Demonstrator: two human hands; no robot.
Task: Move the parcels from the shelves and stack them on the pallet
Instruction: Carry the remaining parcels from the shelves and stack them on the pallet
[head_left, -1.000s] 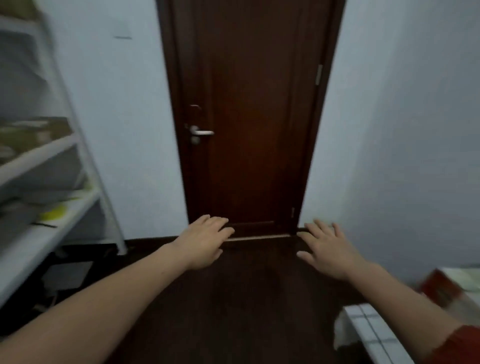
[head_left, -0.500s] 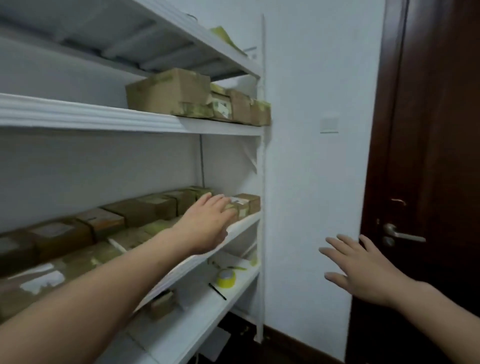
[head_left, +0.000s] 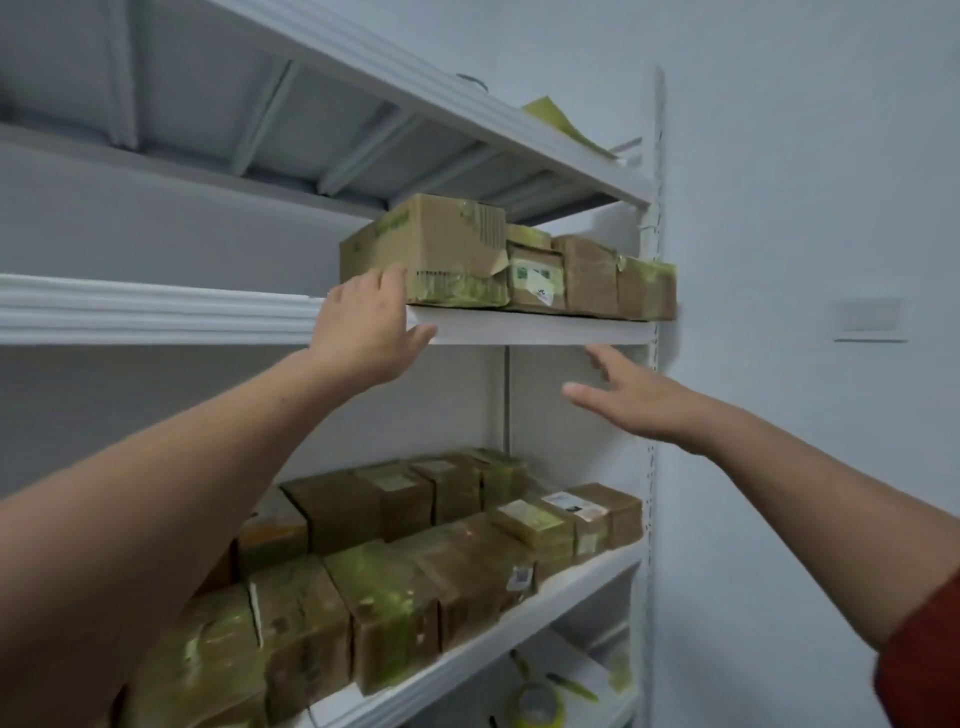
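left hand (head_left: 369, 327) grip wide, at large parcel (head_left: 436, 249) | right hand (head_left: 636, 397) wide, under shelf edge (head_left: 530, 330) | small parcels (head_left: 592, 278) adjoining

We have one view, from a wide-angle camera worn on the head, and we place everything by the front edge of the middle shelf (head_left: 156, 312). We look from about the height of that edge. Above it the underside of the top shelf (head_left: 311, 145) shows, and below it we see the tops of the parcels (head_left: 415, 571) on the lower shelf (head_left: 571, 582). We face the rack at a slant, so the edge runs away from us toward the upright post (head_left: 655, 312) at its right end, with the wall (head_left: 805, 208) beyond. We stand near: the left hand (head_left: 363, 332) lies over the edge and the right hand (head_left: 634, 400) hangs just under it.
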